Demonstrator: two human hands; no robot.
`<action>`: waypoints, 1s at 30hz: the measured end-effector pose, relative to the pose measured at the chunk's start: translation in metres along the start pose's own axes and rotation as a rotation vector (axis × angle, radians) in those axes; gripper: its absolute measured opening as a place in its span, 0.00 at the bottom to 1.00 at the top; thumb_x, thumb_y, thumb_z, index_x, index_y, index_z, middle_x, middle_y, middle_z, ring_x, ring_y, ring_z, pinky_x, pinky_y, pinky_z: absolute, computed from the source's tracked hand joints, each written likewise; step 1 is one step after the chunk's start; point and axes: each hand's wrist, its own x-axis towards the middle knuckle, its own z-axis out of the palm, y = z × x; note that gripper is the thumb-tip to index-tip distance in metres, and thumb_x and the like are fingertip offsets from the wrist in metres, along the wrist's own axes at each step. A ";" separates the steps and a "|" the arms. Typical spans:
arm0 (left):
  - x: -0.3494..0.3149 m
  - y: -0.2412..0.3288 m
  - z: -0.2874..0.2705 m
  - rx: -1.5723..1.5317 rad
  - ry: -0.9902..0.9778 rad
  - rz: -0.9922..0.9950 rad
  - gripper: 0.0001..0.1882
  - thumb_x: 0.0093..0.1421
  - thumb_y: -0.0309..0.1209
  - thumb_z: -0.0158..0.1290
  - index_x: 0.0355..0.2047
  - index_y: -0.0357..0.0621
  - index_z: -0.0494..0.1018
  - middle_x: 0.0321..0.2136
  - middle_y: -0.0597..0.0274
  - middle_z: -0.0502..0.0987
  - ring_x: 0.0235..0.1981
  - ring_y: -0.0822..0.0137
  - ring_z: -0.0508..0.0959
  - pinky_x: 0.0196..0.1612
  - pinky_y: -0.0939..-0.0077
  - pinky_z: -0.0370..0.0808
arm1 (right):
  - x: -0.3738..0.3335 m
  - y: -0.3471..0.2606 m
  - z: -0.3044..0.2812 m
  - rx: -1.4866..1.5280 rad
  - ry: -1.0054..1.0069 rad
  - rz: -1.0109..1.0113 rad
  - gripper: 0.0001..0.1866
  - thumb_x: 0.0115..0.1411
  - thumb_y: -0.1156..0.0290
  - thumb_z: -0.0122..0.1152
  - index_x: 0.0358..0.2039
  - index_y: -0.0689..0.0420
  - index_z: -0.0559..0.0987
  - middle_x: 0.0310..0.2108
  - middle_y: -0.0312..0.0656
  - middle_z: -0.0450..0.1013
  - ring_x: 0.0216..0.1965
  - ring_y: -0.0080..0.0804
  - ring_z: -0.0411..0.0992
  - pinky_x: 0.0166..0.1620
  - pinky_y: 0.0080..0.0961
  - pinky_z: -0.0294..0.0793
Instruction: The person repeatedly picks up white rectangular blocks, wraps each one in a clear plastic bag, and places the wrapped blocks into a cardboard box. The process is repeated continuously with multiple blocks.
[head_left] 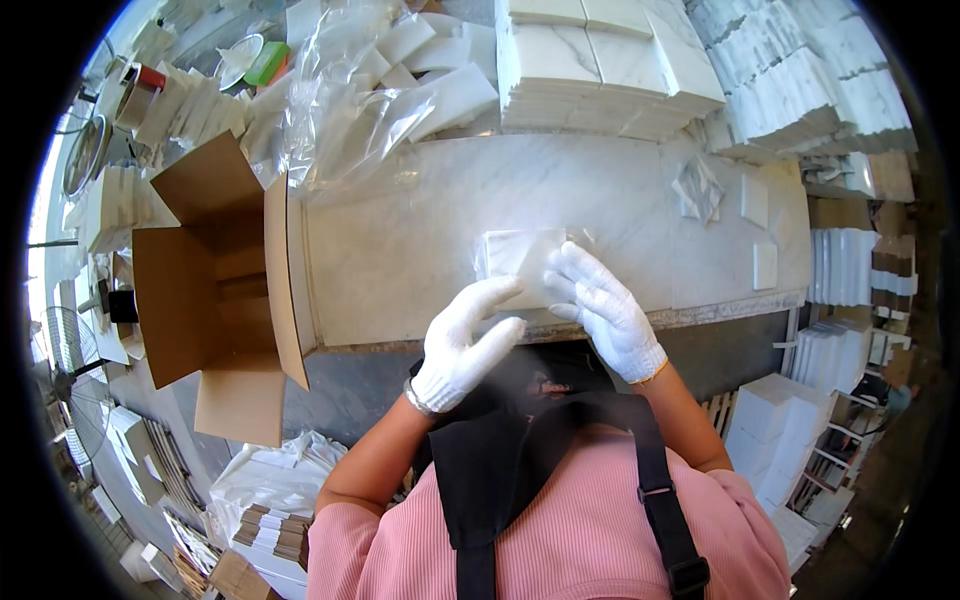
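Note:
A white square tile (518,252) lies on the pale stone worktop (390,260), with clear plastic film showing around its edges. My left hand (462,345), in a white knitted glove, is at the worktop's front edge, just below the tile's lower left. Its thumb and fingers are apart and hold nothing. My right hand (605,305), gloved alike, is at the tile's right side with its fingers stretched toward it. Whether those fingertips touch the film I cannot tell.
An open cardboard box (215,290) stands left of the worktop. Clear plastic bags (340,100) and stacked marble tiles (600,70) line the back. Two small white tiles (764,266) and crumpled film (698,188) lie at the right.

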 end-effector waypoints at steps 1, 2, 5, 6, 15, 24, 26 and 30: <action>0.006 -0.004 0.004 0.421 0.050 0.318 0.28 0.58 0.37 0.64 0.59 0.46 0.75 0.59 0.52 0.75 0.60 0.49 0.74 0.61 0.59 0.71 | 0.001 -0.002 0.004 -0.198 0.008 -0.053 0.33 0.67 0.64 0.62 0.71 0.55 0.65 0.70 0.46 0.62 0.66 0.41 0.66 0.63 0.35 0.69; 0.012 -0.004 0.008 0.642 0.076 0.401 0.29 0.56 0.39 0.66 0.58 0.48 0.76 0.60 0.52 0.75 0.61 0.45 0.73 0.62 0.55 0.69 | 0.003 -0.003 0.008 -0.418 0.044 -0.094 0.34 0.66 0.64 0.64 0.71 0.54 0.65 0.70 0.46 0.62 0.66 0.42 0.65 0.64 0.35 0.68; 0.036 -0.013 0.012 0.966 0.189 0.454 0.32 0.54 0.46 0.68 0.59 0.54 0.76 0.61 0.51 0.73 0.65 0.41 0.68 0.63 0.45 0.64 | 0.015 0.004 0.006 -1.191 0.134 -0.394 0.40 0.58 0.59 0.72 0.69 0.53 0.67 0.69 0.49 0.63 0.66 0.48 0.65 0.66 0.40 0.66; 0.045 -0.018 0.010 1.017 0.222 0.428 0.32 0.54 0.46 0.67 0.59 0.54 0.75 0.62 0.51 0.72 0.65 0.41 0.67 0.64 0.45 0.64 | 0.021 0.002 0.006 -1.342 0.155 -0.436 0.42 0.57 0.57 0.73 0.69 0.53 0.67 0.69 0.51 0.62 0.67 0.50 0.64 0.67 0.41 0.65; 0.086 -0.033 -0.035 0.399 -0.059 -0.134 0.32 0.65 0.49 0.56 0.64 0.45 0.70 0.60 0.46 0.75 0.59 0.49 0.76 0.61 0.62 0.72 | 0.095 -0.013 -0.041 -1.114 -0.135 -0.047 0.54 0.43 0.47 0.81 0.68 0.57 0.68 0.66 0.51 0.65 0.67 0.48 0.64 0.68 0.40 0.64; 0.085 -0.041 -0.025 0.204 -0.264 -0.161 0.30 0.68 0.44 0.54 0.64 0.38 0.68 0.52 0.56 0.78 0.52 0.69 0.76 0.58 0.70 0.72 | 0.060 -0.002 -0.044 -1.072 -0.062 -0.030 0.49 0.42 0.45 0.80 0.61 0.58 0.74 0.60 0.49 0.69 0.61 0.46 0.69 0.64 0.38 0.69; 0.083 -0.035 -0.015 0.261 -0.343 -0.157 0.28 0.68 0.44 0.54 0.63 0.42 0.70 0.54 0.53 0.78 0.55 0.65 0.77 0.60 0.68 0.71 | 0.030 0.010 -0.045 -1.032 0.036 -0.011 0.48 0.43 0.47 0.80 0.61 0.59 0.74 0.60 0.49 0.69 0.62 0.47 0.69 0.64 0.38 0.68; 0.086 -0.016 0.003 0.417 -0.477 -0.093 0.27 0.66 0.44 0.55 0.61 0.45 0.72 0.54 0.50 0.78 0.54 0.57 0.79 0.58 0.65 0.73 | -0.016 0.040 -0.046 -0.996 0.228 -0.064 0.47 0.44 0.46 0.79 0.62 0.57 0.73 0.60 0.52 0.68 0.62 0.47 0.69 0.64 0.38 0.69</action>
